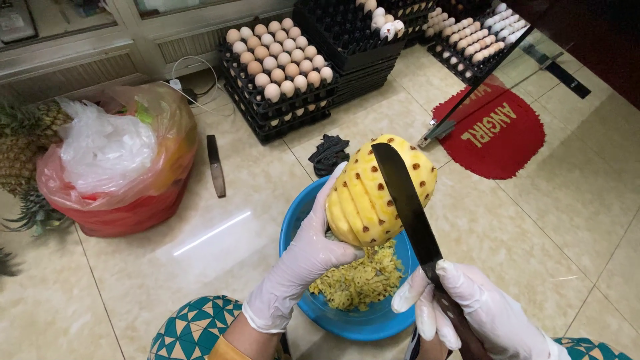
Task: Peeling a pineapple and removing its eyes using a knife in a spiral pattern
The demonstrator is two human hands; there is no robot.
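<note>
Your gloved left hand (303, 257) is cradling a peeled pineapple (379, 190), wet, heavy and likely slippery, above the blue basin (347, 320), while your right hand (477, 310) is gripping the knife (407, 207) laid against it.

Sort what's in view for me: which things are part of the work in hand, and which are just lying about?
In use: left hand holding the peeled pineapple; right hand holding the long dark knife; blue basin with yellow trimmings.

Lying about: egg trays, red bag, unpeeled pineapple, second knife, dark cloth, red mat.
</note>
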